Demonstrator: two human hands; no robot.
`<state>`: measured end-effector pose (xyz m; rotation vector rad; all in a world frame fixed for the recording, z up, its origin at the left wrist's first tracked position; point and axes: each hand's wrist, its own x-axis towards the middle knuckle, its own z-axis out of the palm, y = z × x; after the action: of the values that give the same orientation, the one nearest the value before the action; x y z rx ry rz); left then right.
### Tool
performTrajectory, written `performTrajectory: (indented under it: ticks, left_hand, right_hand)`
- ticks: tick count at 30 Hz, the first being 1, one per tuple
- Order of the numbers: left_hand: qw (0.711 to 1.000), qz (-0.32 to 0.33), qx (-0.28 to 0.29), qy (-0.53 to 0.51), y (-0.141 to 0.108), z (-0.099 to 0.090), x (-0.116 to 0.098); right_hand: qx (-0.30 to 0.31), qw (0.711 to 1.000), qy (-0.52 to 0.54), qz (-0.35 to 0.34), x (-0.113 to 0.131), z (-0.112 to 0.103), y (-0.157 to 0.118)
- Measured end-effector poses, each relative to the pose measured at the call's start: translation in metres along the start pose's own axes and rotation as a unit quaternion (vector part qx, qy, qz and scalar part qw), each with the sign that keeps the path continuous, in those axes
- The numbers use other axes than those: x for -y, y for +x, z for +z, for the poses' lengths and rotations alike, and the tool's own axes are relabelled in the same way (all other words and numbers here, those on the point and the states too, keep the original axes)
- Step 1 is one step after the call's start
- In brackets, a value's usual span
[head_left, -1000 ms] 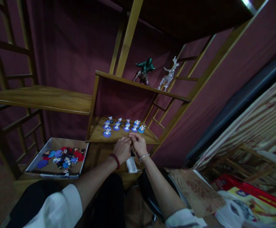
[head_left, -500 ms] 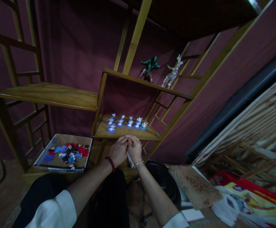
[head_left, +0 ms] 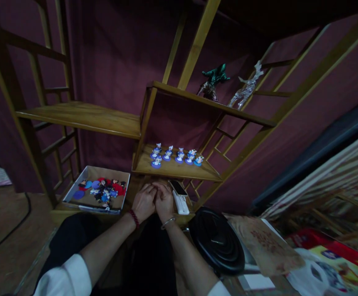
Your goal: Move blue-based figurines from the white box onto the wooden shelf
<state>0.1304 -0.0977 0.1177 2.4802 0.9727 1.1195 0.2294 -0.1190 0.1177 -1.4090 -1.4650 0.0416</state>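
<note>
My left hand [head_left: 144, 200] and my right hand [head_left: 164, 200] meet in front of the wooden shelf unit, fingers curled and touching each other. Whatever lies between the fingers, if anything, is hidden. Just beyond them, several small figurines with purple and blue bases [head_left: 180, 156] stand in rows on the low shelf [head_left: 181, 168]. Left of my left hand sits an open box [head_left: 83, 199] holding several red, black and blue figurines [head_left: 105, 193]. To the right of my right hand lie a phone [head_left: 178, 188] and a white object [head_left: 181, 204].
A green figure [head_left: 215, 78] and a clear deer figure [head_left: 247, 88] stand on the upper shelf [head_left: 191, 97]. A bare wooden shelf [head_left: 83, 117] is at left. At lower right are a black round seat [head_left: 217, 242], a brown paper bag [head_left: 262, 244] and a plastic bag [head_left: 314, 275].
The view has shifted, so the shelves sit further right. Both hands have drawn back a little from the low shelf's edge, still together. The phone and more of the white object now show.
</note>
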Motion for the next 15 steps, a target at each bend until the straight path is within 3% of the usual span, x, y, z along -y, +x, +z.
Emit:
performTrajectory:
  ticks: [15]
  left_hand:
    - [0.978, -0.169, 0.107, 0.057, -0.061, -0.007, 0.075]
  right_hand:
    - [0.146, 0.987, 0.014, 0.07, -0.006, 0.095, -0.042]
